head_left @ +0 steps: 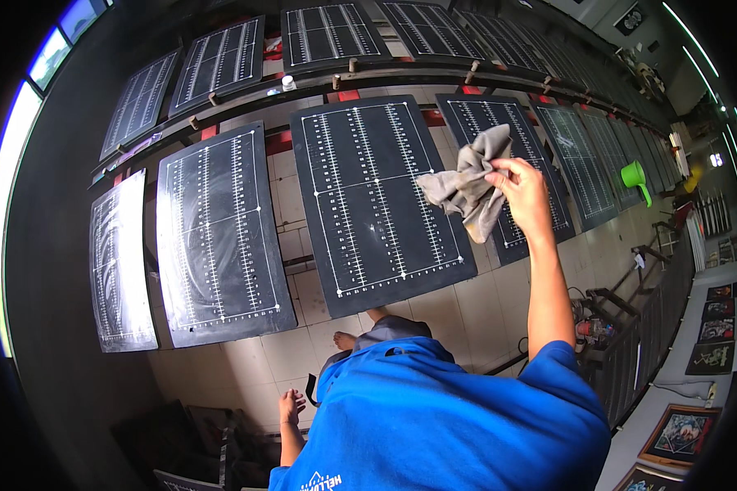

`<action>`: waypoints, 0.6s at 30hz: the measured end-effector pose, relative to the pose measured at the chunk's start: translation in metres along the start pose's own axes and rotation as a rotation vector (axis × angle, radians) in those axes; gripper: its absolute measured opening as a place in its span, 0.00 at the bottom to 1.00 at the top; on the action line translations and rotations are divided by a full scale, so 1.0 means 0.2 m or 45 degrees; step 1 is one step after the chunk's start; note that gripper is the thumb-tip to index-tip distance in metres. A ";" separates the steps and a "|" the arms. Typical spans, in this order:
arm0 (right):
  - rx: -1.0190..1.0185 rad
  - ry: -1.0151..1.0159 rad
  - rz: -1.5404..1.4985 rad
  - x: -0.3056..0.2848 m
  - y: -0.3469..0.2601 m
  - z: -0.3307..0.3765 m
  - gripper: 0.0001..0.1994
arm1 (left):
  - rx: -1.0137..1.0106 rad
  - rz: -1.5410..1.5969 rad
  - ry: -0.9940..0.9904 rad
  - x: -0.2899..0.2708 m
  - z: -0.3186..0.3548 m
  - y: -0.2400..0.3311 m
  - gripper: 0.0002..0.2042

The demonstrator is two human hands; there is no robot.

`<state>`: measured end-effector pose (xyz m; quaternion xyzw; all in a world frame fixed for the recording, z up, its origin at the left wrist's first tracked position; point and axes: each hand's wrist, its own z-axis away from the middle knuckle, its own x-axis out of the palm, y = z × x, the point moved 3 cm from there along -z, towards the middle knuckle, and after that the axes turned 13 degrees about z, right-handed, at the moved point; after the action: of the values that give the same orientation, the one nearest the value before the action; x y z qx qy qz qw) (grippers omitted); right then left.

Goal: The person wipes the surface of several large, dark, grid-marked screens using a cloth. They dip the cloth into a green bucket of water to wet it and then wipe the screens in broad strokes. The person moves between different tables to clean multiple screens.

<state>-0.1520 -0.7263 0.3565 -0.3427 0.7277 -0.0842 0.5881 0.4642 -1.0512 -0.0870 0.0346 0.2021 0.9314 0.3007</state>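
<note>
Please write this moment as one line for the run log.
right hand: holds grey cloth | cloth over black ruled panel | left hand: hangs low, empty

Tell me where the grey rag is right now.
In the head view the grey rag is right of centre, pinched in the right hand, over the right edge of the large dark printing screen.
</note>
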 end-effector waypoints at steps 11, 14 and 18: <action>0.070 -0.233 -1.149 0.12 0.00 -0.30 0.10 | -0.036 0.091 0.050 0.05 0.04 -0.17 0.16; 0.160 -0.325 -1.146 0.31 0.22 -0.31 0.09 | -0.002 0.099 0.067 0.10 0.06 -0.12 0.16; 0.331 -0.770 0.089 0.62 0.63 -0.14 0.14 | -0.007 0.113 0.075 0.11 0.10 -0.12 0.15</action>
<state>-0.2360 -0.7141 0.1995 -0.2490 0.5145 -0.0505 0.8190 0.4635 -1.0136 -0.0804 0.0151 0.2068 0.9449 0.2532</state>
